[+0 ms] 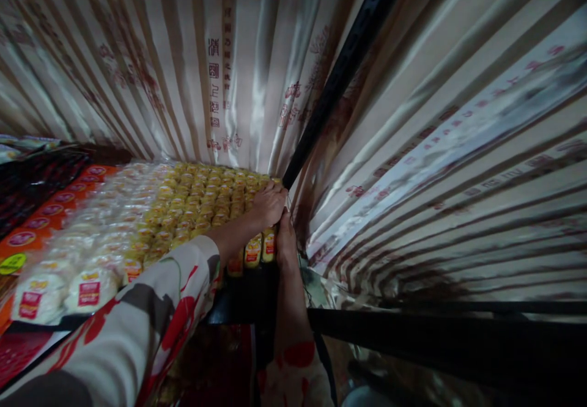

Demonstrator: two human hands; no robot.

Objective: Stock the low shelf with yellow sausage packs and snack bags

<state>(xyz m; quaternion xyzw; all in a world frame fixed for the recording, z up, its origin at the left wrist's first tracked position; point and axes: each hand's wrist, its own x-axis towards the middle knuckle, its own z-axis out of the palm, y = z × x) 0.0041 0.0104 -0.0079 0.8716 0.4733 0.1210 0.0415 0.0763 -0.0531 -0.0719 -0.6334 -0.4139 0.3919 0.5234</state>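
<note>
At the far right corner of a display shelf, my left hand (270, 203) reaches over yellow wrapped snack packs (197, 202), its fingers bent in beside the foot of a black slotted metal post (330, 83). My right hand (287, 239) is just below it, closed, with the fingertips close to the left ones. A thin dark cord (301, 266) runs from between the two hands down past my right wrist. Both hands appear to pinch this cord, though the fingertips are dim and partly hidden.
Pleated pale cloth (247, 65) with red printed characters hangs behind and to the right. White wrapped cakes (92, 288), an orange strip (50, 211) and dark packs (36, 181) lie to the left. A black rail (435, 340) crosses at lower right.
</note>
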